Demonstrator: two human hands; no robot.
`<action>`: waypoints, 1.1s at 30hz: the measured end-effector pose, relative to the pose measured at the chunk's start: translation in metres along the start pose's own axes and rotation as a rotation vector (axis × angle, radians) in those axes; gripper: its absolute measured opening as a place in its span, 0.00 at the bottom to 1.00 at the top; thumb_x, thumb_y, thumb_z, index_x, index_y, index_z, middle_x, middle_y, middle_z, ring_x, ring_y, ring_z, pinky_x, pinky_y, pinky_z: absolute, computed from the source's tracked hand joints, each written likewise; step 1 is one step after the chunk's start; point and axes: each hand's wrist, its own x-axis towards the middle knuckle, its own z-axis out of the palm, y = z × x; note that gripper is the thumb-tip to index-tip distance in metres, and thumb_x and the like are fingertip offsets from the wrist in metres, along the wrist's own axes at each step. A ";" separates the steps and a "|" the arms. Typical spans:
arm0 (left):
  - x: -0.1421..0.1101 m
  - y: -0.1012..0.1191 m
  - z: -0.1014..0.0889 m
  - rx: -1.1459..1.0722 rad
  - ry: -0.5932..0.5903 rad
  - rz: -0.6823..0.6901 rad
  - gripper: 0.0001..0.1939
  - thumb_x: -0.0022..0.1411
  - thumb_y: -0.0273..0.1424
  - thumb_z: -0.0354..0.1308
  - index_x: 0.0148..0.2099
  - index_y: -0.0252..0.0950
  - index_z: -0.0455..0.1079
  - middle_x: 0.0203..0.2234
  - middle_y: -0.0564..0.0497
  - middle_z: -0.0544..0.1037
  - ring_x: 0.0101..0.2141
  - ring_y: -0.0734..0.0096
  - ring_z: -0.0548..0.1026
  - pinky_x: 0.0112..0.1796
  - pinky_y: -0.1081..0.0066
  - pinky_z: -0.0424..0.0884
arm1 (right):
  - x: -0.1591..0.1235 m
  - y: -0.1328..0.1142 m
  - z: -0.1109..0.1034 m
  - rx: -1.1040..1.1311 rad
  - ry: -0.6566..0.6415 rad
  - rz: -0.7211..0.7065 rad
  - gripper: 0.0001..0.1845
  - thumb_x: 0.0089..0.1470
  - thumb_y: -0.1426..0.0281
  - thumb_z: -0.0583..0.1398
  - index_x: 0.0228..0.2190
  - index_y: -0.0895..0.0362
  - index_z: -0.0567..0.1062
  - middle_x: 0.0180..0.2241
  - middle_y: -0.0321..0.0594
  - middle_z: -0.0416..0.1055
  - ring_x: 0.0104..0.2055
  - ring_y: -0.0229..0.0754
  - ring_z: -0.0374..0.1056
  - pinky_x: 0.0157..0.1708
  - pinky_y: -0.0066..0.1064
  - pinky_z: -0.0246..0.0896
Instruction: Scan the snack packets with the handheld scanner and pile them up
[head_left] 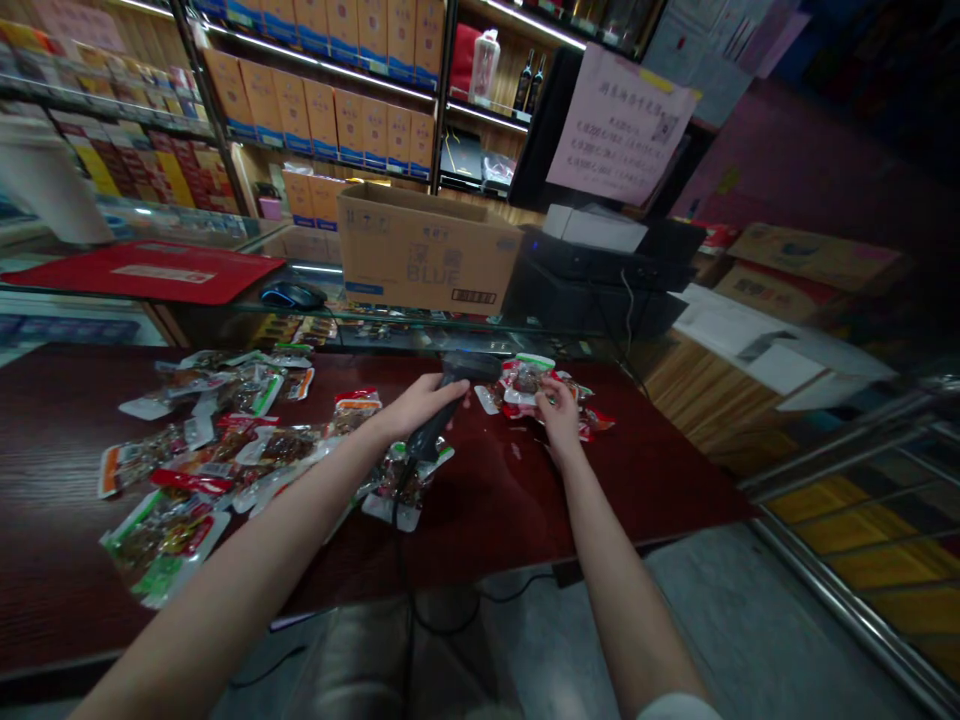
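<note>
My left hand (421, 408) is wrapped round the handle of a black handheld barcode scanner (474, 367). The scanner's head points right, and its cable hangs over the near table edge. At the right-hand pile, my right hand (561, 412) has its fingers closed at the edge of a vacuum-sealed snack packet (528, 377) with a green and white end. Red and clear packets lie under that one. Left of the scanner spreads a larger heap of similar snack packets (274, 445). One packet (397, 505) lies below the scanner, partly hidden by its handle.
A dark red-brown table (495, 520) carries both piles. Behind it, a glass counter holds a cardboard box (427, 245), a computer mouse (291, 295), a red mat (150, 272) and a black printer (600, 260). Metal rails (847, 590) stand at the right.
</note>
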 end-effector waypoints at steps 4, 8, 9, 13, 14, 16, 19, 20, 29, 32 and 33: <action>0.002 -0.011 0.012 -0.068 0.017 0.004 0.26 0.55 0.54 0.57 0.34 0.33 0.70 0.20 0.50 0.73 0.18 0.73 0.70 0.20 0.74 0.64 | -0.004 0.000 0.005 -0.022 -0.047 0.005 0.22 0.40 0.62 0.62 0.39 0.52 0.65 0.31 0.30 0.63 0.24 0.39 0.71 0.28 0.39 0.74; -0.006 -0.011 0.015 -0.057 0.043 -0.008 0.24 0.56 0.52 0.56 0.33 0.33 0.69 0.18 0.51 0.72 0.18 0.74 0.70 0.21 0.74 0.64 | -0.012 -0.001 0.010 -0.054 -0.125 0.001 0.24 0.42 0.62 0.62 0.42 0.52 0.66 0.33 0.31 0.65 0.24 0.38 0.71 0.28 0.37 0.74; -0.007 -0.010 0.015 -0.054 0.040 -0.012 0.24 0.57 0.52 0.56 0.33 0.34 0.69 0.17 0.52 0.71 0.18 0.74 0.69 0.21 0.74 0.64 | -0.013 -0.002 0.011 -0.067 -0.143 0.001 0.24 0.41 0.62 0.62 0.43 0.53 0.66 0.34 0.32 0.65 0.24 0.37 0.71 0.28 0.37 0.74; -0.009 -0.012 0.015 -0.063 0.036 -0.040 0.23 0.58 0.51 0.55 0.33 0.34 0.68 0.18 0.53 0.71 0.18 0.74 0.70 0.20 0.75 0.64 | -0.017 -0.004 0.015 -0.084 -0.176 -0.003 0.24 0.41 0.63 0.62 0.43 0.54 0.67 0.37 0.34 0.67 0.23 0.37 0.71 0.28 0.37 0.73; -0.008 -0.013 0.015 -0.071 0.042 -0.040 0.22 0.57 0.51 0.56 0.33 0.34 0.68 0.19 0.53 0.71 0.18 0.75 0.70 0.20 0.75 0.64 | -0.017 -0.005 0.015 -0.081 -0.173 -0.008 0.25 0.41 0.63 0.62 0.43 0.54 0.67 0.38 0.35 0.67 0.23 0.37 0.71 0.27 0.37 0.73; -0.008 -0.014 0.014 -0.088 0.061 -0.033 0.22 0.57 0.51 0.57 0.34 0.34 0.68 0.22 0.52 0.73 0.19 0.75 0.70 0.20 0.75 0.64 | -0.018 -0.006 0.015 -0.088 -0.160 -0.021 0.24 0.41 0.62 0.62 0.42 0.54 0.67 0.38 0.36 0.67 0.23 0.37 0.71 0.27 0.37 0.73; -0.010 -0.010 0.009 -0.094 0.092 -0.035 0.23 0.55 0.51 0.59 0.35 0.33 0.69 0.25 0.51 0.75 0.19 0.75 0.70 0.19 0.75 0.64 | -0.015 -0.007 0.008 -0.099 -0.076 -0.065 0.24 0.42 0.61 0.61 0.43 0.53 0.66 0.37 0.36 0.67 0.24 0.37 0.71 0.28 0.36 0.72; -0.012 -0.008 0.006 -0.090 0.104 -0.048 0.23 0.55 0.51 0.59 0.36 0.33 0.70 0.25 0.50 0.75 0.19 0.75 0.71 0.19 0.74 0.65 | -0.013 -0.007 0.004 -0.097 -0.025 -0.084 0.26 0.42 0.61 0.61 0.45 0.53 0.65 0.36 0.35 0.67 0.24 0.38 0.70 0.28 0.36 0.72; -0.020 -0.007 -0.042 -0.099 0.159 -0.101 0.29 0.50 0.54 0.63 0.37 0.31 0.72 0.28 0.48 0.77 0.20 0.75 0.70 0.18 0.74 0.66 | 0.016 0.009 -0.043 -0.299 0.263 -0.062 0.27 0.45 0.51 0.56 0.43 0.55 0.68 0.28 0.35 0.66 0.23 0.40 0.65 0.27 0.35 0.63; -0.021 -0.010 -0.050 -0.115 0.134 -0.093 0.30 0.48 0.55 0.64 0.37 0.31 0.72 0.29 0.48 0.76 0.20 0.75 0.70 0.17 0.74 0.65 | 0.015 0.005 -0.048 -0.603 0.350 -0.173 0.23 0.49 0.54 0.55 0.40 0.57 0.72 0.30 0.40 0.68 0.34 0.45 0.66 0.39 0.39 0.64; -0.021 -0.010 -0.051 -0.121 0.127 -0.091 0.30 0.48 0.55 0.64 0.37 0.30 0.72 0.28 0.48 0.76 0.19 0.75 0.70 0.17 0.74 0.65 | 0.013 0.002 -0.048 -0.694 0.385 -0.219 0.22 0.50 0.56 0.55 0.41 0.58 0.73 0.32 0.42 0.69 0.37 0.46 0.66 0.43 0.40 0.63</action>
